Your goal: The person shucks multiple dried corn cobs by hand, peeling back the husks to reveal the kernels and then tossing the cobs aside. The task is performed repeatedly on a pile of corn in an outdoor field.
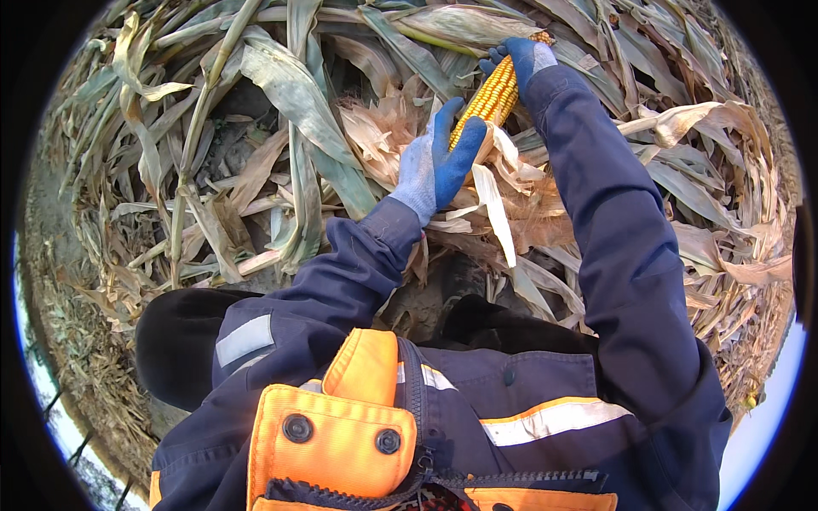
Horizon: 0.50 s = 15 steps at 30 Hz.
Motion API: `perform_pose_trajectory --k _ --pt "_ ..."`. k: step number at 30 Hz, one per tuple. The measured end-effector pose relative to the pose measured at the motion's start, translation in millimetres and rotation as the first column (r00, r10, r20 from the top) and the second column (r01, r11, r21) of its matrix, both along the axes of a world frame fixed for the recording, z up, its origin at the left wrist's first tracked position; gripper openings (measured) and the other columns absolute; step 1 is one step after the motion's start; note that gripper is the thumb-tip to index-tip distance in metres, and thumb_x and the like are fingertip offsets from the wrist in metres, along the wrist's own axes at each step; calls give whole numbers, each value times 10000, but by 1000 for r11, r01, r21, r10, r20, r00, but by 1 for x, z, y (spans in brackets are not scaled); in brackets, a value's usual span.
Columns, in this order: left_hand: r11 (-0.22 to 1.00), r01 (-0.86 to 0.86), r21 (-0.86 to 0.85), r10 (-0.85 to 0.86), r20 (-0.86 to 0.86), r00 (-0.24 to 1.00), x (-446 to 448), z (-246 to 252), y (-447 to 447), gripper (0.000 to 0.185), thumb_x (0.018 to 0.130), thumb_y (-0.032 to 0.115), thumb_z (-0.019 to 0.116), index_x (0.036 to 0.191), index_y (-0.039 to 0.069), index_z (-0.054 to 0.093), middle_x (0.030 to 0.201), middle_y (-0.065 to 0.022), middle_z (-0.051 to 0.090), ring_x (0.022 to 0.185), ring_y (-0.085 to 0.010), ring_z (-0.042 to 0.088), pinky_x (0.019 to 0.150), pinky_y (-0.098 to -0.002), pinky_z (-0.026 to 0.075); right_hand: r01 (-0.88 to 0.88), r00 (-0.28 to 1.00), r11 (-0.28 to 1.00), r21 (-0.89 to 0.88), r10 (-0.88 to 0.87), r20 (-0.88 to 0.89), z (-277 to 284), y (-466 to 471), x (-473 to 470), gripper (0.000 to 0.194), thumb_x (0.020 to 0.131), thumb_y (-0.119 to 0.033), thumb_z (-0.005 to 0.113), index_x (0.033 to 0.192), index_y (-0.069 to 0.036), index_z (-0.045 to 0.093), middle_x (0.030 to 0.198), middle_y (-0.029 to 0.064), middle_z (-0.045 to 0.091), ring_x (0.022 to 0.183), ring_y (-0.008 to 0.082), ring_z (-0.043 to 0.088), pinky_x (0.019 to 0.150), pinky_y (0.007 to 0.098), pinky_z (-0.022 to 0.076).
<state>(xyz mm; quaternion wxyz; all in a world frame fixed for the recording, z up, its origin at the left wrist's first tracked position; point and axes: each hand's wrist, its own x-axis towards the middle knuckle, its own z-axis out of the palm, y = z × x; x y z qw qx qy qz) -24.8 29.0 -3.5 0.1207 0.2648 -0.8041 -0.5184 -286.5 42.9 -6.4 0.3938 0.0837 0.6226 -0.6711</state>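
A bare yellow ear of corn (491,102) lies slantwise between my two gloved hands. My left hand (441,156), in a blue and grey work glove, holds its lower end between thumb and fingers. Near the upper end, my right hand (527,61) is closed around the ear, its fingertips showing on the far side. Pale peeled husk (495,211) hangs below the ear, beside my left wrist. Another ear in its husk (460,29) lies just beyond my right hand, with kernels showing at its tip.
Dry corn stalks (208,96) and long leaves (307,108) are heaped all around. Loose husks (383,131) lie in the middle of the heap. My black-clad knee (179,345) is at the lower left, and bare soil (415,306) shows before me.
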Motion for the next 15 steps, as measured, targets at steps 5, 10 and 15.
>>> perform_pose_trajectory --k 5,10,15 --pt "995 -26 -93 10 -175 985 12 10 11 830 981 610 694 1530 21 494 1280 -278 708 1070 -442 750 886 -504 587 6 1000 999 -32 -5 21 -27 1 -13 200 1087 -198 571 1159 -11 577 1029 167 699 911 374 745 827 534 651" --pt "998 64 7 -63 -117 991 14 20 3 1274 830 769 769 1706 46 191 1400 -321 651 1187 -468 716 999 -494 562 90 990 996 12 -91 107 3 9 -6 208 1081 -248 584 1057 -43 600 974 141 704 851 338 722 805 535 624" --pt "996 90 -20 -92 -84 992 0 32 -5 1220 846 695 791 1689 55 186 1405 -311 654 1193 -441 721 1015 -488 569 49 934 998 -29 -56 -354 110 7 13 313 1056 -303 687 1072 9 657 927 144 721 779 314 752 737 476 644"
